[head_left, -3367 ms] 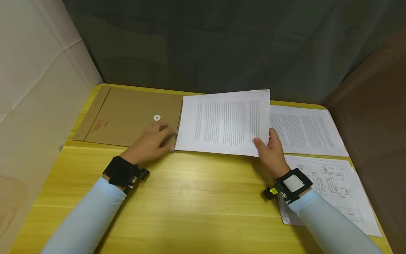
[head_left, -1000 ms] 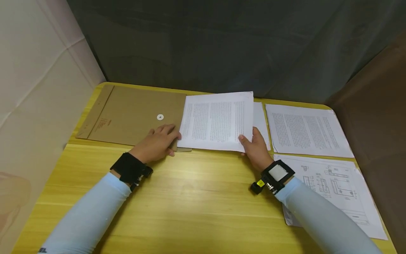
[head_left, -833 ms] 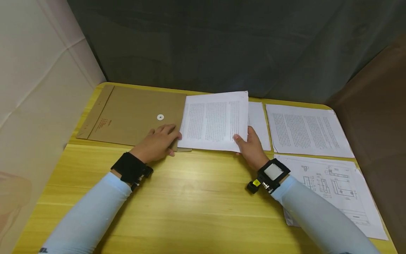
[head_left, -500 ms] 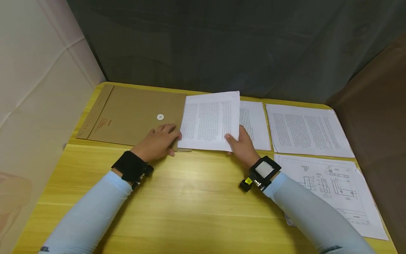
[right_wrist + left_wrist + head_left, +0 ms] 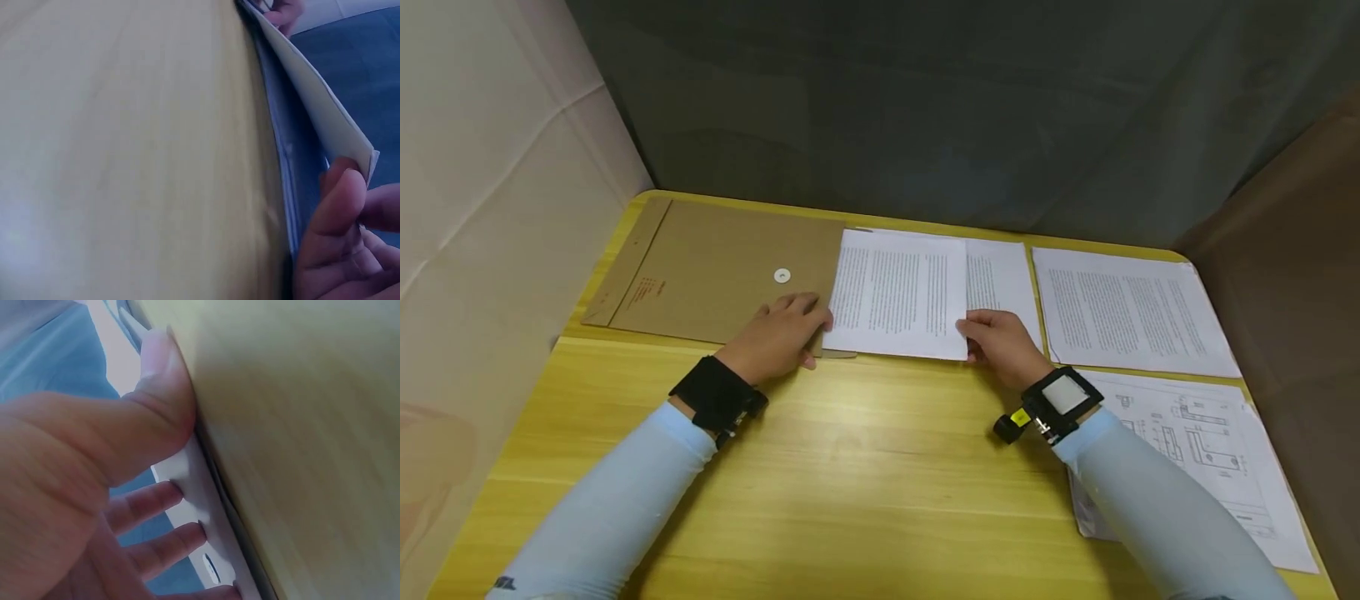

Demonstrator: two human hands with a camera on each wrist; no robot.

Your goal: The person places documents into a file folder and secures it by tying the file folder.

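Note:
A brown envelope (image 5: 715, 267) with a white string disc (image 5: 782, 275) lies at the back left of the yellow table (image 5: 865, 467). My left hand (image 5: 784, 331) rests on its near right corner with the fingers (image 5: 159, 497) flat and the thumb at the edge. A printed sheet (image 5: 898, 292) lies with its left edge at the envelope's mouth, partly over a second printed sheet (image 5: 1003, 279). My right hand (image 5: 983, 332) pinches the top sheet's near right corner. In the right wrist view the thumb (image 5: 340, 200) and fingers hold that slightly lifted corner (image 5: 350, 144).
Another printed stack (image 5: 1131, 308) lies at the back right, and sheets with technical drawings (image 5: 1206, 442) lie under my right forearm. A grey curtain hangs behind the table, a pale wall stands on the left and a brown panel on the right.
My right hand has slid the printed sheet left toward the envelope and lowered it almost flat, uncovering the sheet beneath. The left hand has stayed on the envelope.

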